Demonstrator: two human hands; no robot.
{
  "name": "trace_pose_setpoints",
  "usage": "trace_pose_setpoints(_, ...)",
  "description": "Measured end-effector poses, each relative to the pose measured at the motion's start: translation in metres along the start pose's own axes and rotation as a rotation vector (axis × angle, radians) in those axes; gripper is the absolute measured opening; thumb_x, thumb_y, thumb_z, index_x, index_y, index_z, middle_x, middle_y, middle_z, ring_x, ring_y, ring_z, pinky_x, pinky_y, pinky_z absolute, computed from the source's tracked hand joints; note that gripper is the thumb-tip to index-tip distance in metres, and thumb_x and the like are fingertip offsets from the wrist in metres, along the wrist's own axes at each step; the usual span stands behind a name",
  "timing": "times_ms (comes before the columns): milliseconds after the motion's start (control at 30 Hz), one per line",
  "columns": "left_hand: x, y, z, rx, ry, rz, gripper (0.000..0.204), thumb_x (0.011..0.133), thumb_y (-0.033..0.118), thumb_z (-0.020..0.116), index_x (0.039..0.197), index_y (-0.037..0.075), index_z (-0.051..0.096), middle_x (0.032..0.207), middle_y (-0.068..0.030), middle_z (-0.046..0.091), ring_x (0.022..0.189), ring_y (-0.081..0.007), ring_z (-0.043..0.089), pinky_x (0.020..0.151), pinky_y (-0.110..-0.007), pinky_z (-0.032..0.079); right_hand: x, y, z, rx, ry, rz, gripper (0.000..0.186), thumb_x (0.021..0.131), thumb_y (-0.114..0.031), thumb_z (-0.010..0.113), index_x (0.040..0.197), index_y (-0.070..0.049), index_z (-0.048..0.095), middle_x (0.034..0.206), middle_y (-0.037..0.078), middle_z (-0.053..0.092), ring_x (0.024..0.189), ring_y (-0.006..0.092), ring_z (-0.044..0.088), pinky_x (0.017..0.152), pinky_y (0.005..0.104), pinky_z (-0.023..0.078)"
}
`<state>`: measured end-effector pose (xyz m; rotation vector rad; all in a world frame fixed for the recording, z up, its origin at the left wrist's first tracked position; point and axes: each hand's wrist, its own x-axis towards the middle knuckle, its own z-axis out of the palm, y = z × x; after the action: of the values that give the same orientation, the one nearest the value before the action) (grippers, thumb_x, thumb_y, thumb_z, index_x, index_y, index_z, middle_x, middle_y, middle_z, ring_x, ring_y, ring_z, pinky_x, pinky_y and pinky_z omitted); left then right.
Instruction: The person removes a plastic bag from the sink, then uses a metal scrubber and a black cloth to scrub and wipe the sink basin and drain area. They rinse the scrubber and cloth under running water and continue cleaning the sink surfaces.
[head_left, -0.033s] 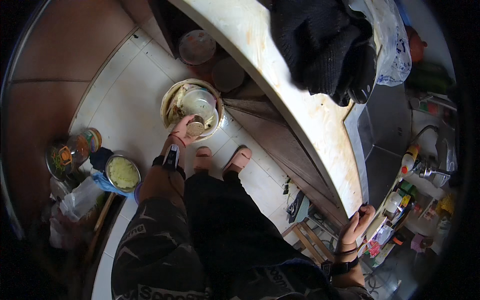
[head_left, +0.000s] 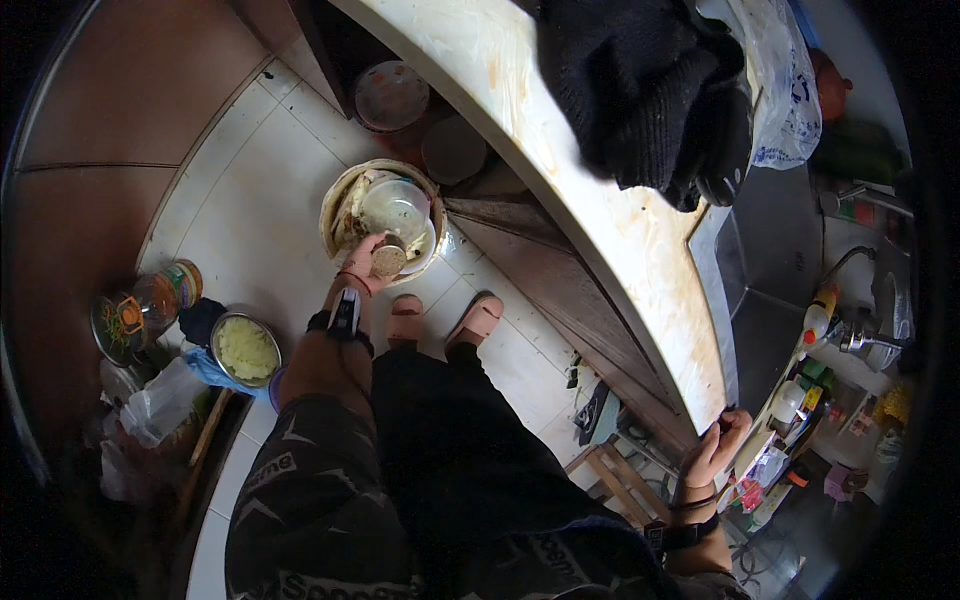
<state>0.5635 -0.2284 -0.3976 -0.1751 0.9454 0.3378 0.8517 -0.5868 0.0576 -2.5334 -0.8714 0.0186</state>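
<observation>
My left hand (head_left: 362, 268) reaches down to the floor and grips a small round cup (head_left: 388, 261) with a brownish top. The cup sits at the near rim of a round basin (head_left: 335, 205) holding a clear bowl (head_left: 395, 205) and other dishes. My right hand (head_left: 722, 440) is curled over the edge of the pale curved counter (head_left: 560, 170) at the lower right. Watches are on both wrists. My feet in pink sandals (head_left: 445, 318) stand just behind the basin on the white floor tiles.
A metal bowl of pale chopped food (head_left: 245, 350), jars on a tray (head_left: 150, 300) and a plastic bag (head_left: 160, 400) lie left. Black cloth (head_left: 650, 90) and a white bag (head_left: 785, 90) sit on the counter. Sink (head_left: 770, 270), bottles (head_left: 812, 320), wooden stool (head_left: 620, 480), lidded pots (head_left: 390, 95).
</observation>
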Motion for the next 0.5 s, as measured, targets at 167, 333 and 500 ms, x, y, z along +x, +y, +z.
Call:
trace_pose_setpoints(167,0.009,-0.022,0.003,0.024,0.132,-0.088,0.024,0.087,0.030,0.063,0.105,0.014,0.063,0.108,-0.0047,0.065,0.094,-0.0234,0.064,0.078,-0.043,0.054,0.002,-0.003,0.001,-0.025,-0.010,-0.038,0.023,0.085,-0.008,0.047,0.106,0.002,0.044,0.105,0.010,0.040,0.095,0.0193,0.040,0.089,0.0297,0.033)
trace_pose_setpoints(333,-0.013,-0.018,0.006,-0.004,0.079,-0.050,0.027,0.091,0.032,0.055,0.109,0.013,0.062,0.111,-0.0053,0.065,0.103,-0.0243,0.061,0.087,-0.046,0.053,0.002,0.000,0.001,-0.007,-0.018,-0.069,0.020,0.085,-0.006,0.046,0.104,0.001,0.045,0.107,0.011,0.040,0.094,0.0198,0.041,0.086,0.0303,0.035)
trace_pose_setpoints(500,-0.052,-0.001,0.024,0.012,0.056,-0.084,0.031,0.095,0.033,0.049,0.117,0.012,0.059,0.116,-0.0050,0.063,0.109,-0.0247,0.059,0.095,-0.048,0.048,0.004,0.000,0.001,-0.022,-0.004,-0.102,0.019,0.084,-0.007,0.050,0.102,0.000,0.047,0.105,0.014,0.042,0.097,0.0261,0.043,0.087,0.0345,0.037)
